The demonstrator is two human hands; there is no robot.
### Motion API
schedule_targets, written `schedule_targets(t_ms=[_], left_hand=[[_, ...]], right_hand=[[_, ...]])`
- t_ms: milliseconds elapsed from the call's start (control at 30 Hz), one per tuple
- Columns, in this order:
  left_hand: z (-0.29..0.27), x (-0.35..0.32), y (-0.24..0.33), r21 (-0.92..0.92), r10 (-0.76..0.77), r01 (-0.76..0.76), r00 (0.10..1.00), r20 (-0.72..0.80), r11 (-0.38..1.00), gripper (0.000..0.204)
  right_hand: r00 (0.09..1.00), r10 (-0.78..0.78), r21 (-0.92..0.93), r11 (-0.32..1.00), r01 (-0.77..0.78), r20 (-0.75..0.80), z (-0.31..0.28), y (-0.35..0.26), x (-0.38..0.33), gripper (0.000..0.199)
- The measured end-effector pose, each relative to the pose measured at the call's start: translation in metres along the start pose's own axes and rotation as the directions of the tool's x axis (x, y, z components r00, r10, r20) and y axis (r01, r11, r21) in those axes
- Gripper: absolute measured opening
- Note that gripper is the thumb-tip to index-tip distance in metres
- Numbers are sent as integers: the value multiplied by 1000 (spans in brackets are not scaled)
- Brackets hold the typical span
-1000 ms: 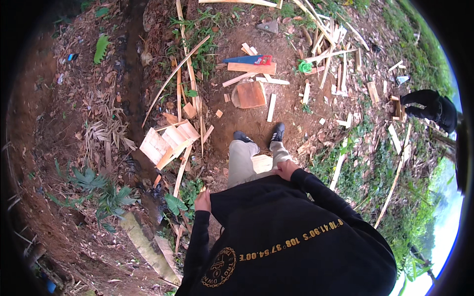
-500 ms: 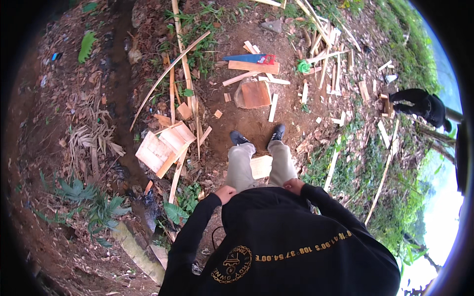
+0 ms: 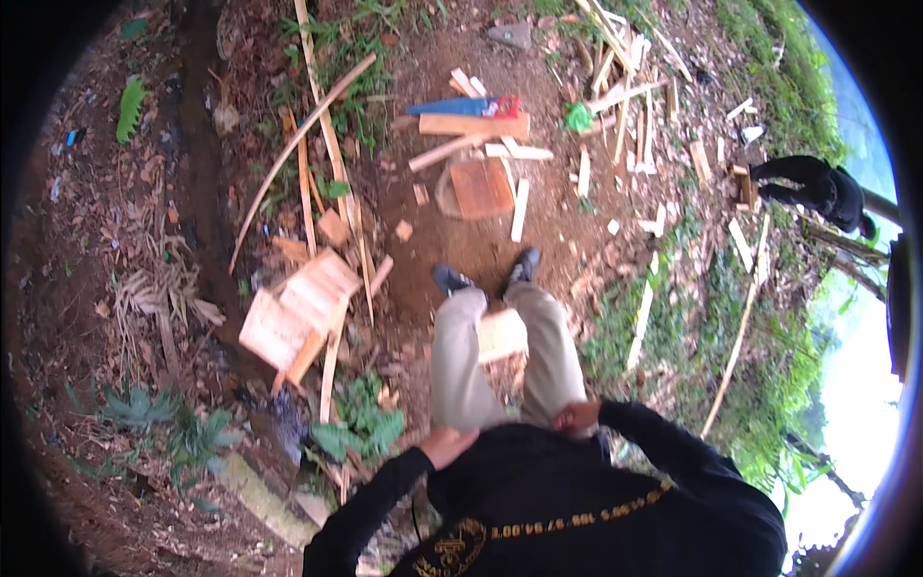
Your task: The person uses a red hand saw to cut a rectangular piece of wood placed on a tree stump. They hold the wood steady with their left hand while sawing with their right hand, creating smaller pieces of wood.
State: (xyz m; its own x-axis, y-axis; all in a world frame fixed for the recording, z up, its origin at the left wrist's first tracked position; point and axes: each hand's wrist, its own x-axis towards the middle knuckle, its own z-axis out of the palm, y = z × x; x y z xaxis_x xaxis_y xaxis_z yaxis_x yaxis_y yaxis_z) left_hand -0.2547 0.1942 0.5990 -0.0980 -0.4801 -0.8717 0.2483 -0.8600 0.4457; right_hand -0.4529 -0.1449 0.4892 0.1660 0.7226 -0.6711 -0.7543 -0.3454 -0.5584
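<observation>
My left hand [image 3: 449, 446] lies at the top of my left thigh, by the hem of my black top; its fingers are blurred. On the other thigh, my right hand [image 3: 577, 415] is closed, its curled fingers gripping the beige trousers [image 3: 546, 361]. Both knees are bent. A pale wooden block [image 3: 502, 337] shows between my legs. In front of my shoes stands a low stump [image 3: 446, 192] with a reddish square wood piece [image 3: 483, 188] on top. Beyond it, a handsaw [image 3: 447, 107] with a blue blade and red handle rests along a plank [image 3: 476, 125].
Stacked boards [image 3: 298, 313] lie to the left, beside long poles [image 3: 327, 120] and a muddy ditch [image 3: 197, 173]. Scattered wood strips [image 3: 625, 96] and a green plastic bundle [image 3: 579, 117] are at the far right. Another person in dark clothes [image 3: 817, 188] bends over wood farther right.
My body has lowered and tipped, with the knees bending more. Both hands have shifted down in the view along with my thighs. The saw and stump look unmoved on the ground.
</observation>
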Motion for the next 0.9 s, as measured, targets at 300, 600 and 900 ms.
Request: schedule_targets(t_ms=[300, 600, 900], left_hand=[[-274, 369, -63, -430, 254, -572, 760, -598, 698, 19], [-481, 596, -49, 230, 522, -708, 225, -823, 668, 35], [-493, 603, -27, 229, 575, -633, 418, -703, 739, 39]], right_hand=[[377, -423, -549, 760, -346, -824, -472, 40, 208, 19], [-111, -975, -762, 221, -608, -194, -798, -57, 327, 38], [-191, -969, -777, 242, -582, -159, -825, -15, 359, 31]])
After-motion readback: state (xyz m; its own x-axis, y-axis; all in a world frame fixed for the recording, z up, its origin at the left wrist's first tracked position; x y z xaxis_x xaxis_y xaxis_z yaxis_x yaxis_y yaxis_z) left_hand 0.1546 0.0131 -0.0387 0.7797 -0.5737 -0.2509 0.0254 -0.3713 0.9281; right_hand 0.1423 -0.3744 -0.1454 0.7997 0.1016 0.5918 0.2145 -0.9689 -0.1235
